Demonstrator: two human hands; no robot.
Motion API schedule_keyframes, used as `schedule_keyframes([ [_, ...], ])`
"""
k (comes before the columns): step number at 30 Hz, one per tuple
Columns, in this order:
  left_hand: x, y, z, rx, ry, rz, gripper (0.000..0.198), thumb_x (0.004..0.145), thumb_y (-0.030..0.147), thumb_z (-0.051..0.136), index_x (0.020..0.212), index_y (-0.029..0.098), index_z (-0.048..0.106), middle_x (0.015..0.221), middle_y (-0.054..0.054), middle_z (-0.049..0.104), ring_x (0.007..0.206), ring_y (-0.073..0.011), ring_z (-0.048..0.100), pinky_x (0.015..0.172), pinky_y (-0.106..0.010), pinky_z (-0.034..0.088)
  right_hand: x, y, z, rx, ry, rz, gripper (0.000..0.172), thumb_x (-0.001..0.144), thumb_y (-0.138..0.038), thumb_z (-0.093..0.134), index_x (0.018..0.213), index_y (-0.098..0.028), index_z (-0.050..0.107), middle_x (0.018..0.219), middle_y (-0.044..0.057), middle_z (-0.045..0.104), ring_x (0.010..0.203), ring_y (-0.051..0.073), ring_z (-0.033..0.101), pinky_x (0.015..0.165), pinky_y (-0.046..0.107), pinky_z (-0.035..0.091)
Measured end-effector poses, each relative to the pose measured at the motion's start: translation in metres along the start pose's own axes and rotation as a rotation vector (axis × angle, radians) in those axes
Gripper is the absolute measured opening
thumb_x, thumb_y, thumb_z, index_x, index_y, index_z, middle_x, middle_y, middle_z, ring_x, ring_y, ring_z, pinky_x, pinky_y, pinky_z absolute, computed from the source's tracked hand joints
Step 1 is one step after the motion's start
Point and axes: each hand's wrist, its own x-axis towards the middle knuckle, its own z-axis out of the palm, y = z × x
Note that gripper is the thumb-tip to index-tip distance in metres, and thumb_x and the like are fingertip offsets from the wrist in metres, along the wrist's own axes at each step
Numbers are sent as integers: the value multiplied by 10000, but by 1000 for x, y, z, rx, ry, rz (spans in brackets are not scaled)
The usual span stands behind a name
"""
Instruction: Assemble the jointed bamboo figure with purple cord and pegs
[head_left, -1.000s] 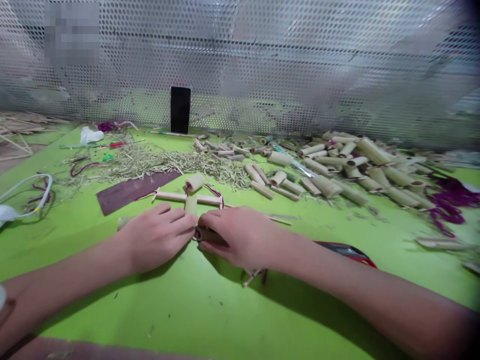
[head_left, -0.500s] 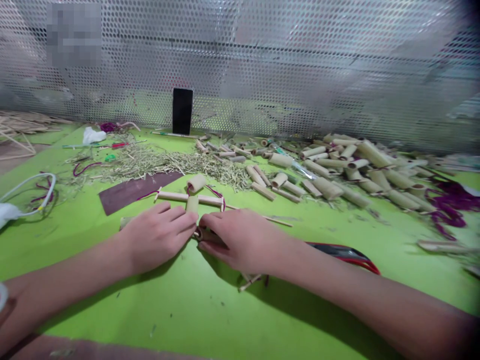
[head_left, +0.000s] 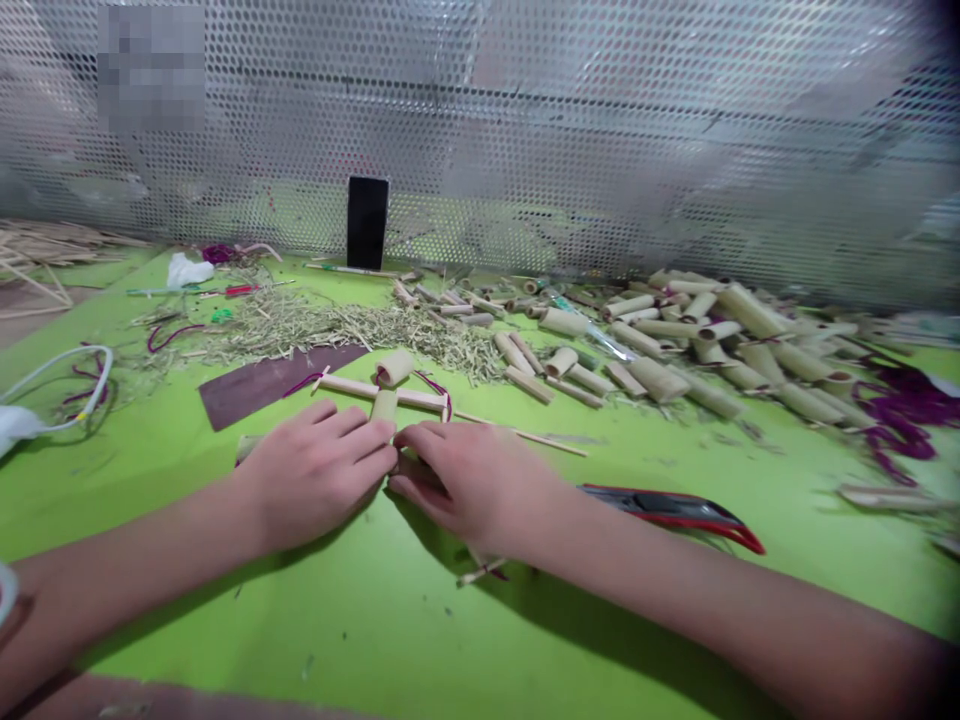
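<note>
My left hand (head_left: 319, 475) and my right hand (head_left: 476, 485) meet low over the green table, fingers bent and closed, fingertips almost touching. Pinched in my right hand is a short bamboo tube (head_left: 409, 460), mostly covered by the fingers. My left fingertips press together beside its end, and what they grip is hidden. Just beyond them a pale bamboo piece (head_left: 384, 404) leads up to a short hollow bamboo tube (head_left: 394, 367). A squared wooden stick (head_left: 352, 387) with purple cord (head_left: 433, 382) lies across there. Small sticks (head_left: 480, 572) show under my right hand.
A red and black utility knife (head_left: 675, 505) lies beside my right forearm. Bamboo tubes (head_left: 750, 310) are heaped at the back right, shavings (head_left: 352, 325) behind my hands. A brown strip (head_left: 262, 385) lies left; a phone (head_left: 367, 222) stands against the perforated metal screen (head_left: 525, 130).
My right hand has shifted slightly left, closer to my left fingertips, and the tube's end shows less. The small sticks beneath it moved left. More of the knife shows.
</note>
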Motion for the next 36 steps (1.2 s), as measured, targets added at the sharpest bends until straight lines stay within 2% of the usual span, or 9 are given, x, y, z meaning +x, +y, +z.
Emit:
schedule_keyframes([
  [5, 4, -25, -16, -97, -39, -175, 278, 1024, 236, 459, 1027, 165, 728, 1053, -78, 762, 909, -209, 693, 771, -358, 552, 12, 35, -27, 174, 44, 172, 404, 1049, -487, 390, 998, -212, 681, 821, 49, 723, 602, 172, 609, 534, 280, 372],
  [8, 26, -50, -22, -144, -204, -359, 323, 1007, 338, 462, 1039, 153, 725, 1039, -91, 742, 859, -217, 684, 691, -334, 539, 35, 58, -42, -27, 129, 165, 259, 983, -401, 518, 1003, -221, 703, 867, 60, 741, 673, 191, 616, 564, 287, 343],
  [11, 59, -69, -12, -191, -371, -563, 427, 989, 476, 479, 1212, 178, 690, 1178, -102, 732, 974, -280, 686, 765, -376, 531, 62, 68, -42, -150, 51, 137, 257, 947, -395, 551, 1033, -220, 720, 907, 89, 748, 744, 220, 646, 572, 285, 338],
  [13, 79, -75, 3, -254, -428, -581, 486, 970, 453, 504, 1336, 159, 631, 1330, -139, 683, 1138, -330, 648, 860, -400, 513, 75, 68, -36, -199, 1, 140, 250, 941, -350, 538, 995, -200, 731, 871, 105, 744, 724, 224, 655, 576, 287, 351],
  [16, 94, -78, 24, -315, -459, -544, 368, 928, 356, 532, 1205, 191, 710, 1206, -100, 742, 1061, -291, 674, 829, -351, 498, 83, 66, -27, -227, -11, 121, 242, 938, -279, 512, 981, -180, 729, 875, 120, 742, 733, 239, 669, 586, 297, 364],
  [23, 82, -76, 28, -386, -428, -595, 296, 890, 391, 552, 979, 183, 743, 949, -88, 770, 832, -256, 681, 711, -318, 461, 77, 78, -28, -80, 147, 114, 183, 993, -277, 438, 1013, -187, 596, 911, 102, 708, 738, 214, 611, 585, 292, 342],
  [30, 73, -79, 27, -507, -382, -745, 346, 875, 486, 577, 966, 187, 727, 909, -57, 781, 771, -225, 687, 682, -298, 464, 80, 76, -36, 536, 125, 160, 113, 1035, -262, 396, 1034, -211, 497, 814, 9, 656, 707, 154, 602, 637, 247, 427],
  [33, 72, -80, 26, -559, -374, -783, 336, 848, 494, 616, 929, 185, 721, 883, -52, 781, 750, -217, 691, 655, -291, 465, 78, 72, -40, 467, 128, 299, 290, 1030, -430, 418, 1193, -202, 490, 818, 22, 659, 675, 179, 599, 589, 264, 405],
  [36, 70, -80, 25, -604, -372, -794, 322, 839, 491, 634, 898, 185, 713, 880, -51, 782, 767, -216, 701, 649, -286, 469, 74, 73, -45, 144, 183, 304, 483, 1003, -544, 421, 1298, -170, 501, 906, 102, 707, 730, 236, 629, 588, 293, 367],
])
